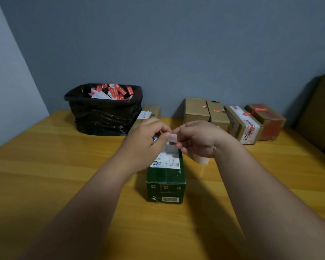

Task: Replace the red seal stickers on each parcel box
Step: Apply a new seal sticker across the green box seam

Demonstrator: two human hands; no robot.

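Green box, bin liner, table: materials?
Green box: likely printed cardboard with a slight sheen; folded edges, a barcode and a paper label show. Bin liner: thin black plastic film, glossy and crinkled. Table: wood or wood-look laminate, yellow-orange with grain streaks and a smooth satin finish; which one cannot be told.

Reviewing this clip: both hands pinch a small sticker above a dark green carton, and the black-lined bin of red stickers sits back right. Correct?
Not quite. The black-lined bin sits back left in the head view. Both hands, left and right, do pinch the small sticker above the dark green carton.
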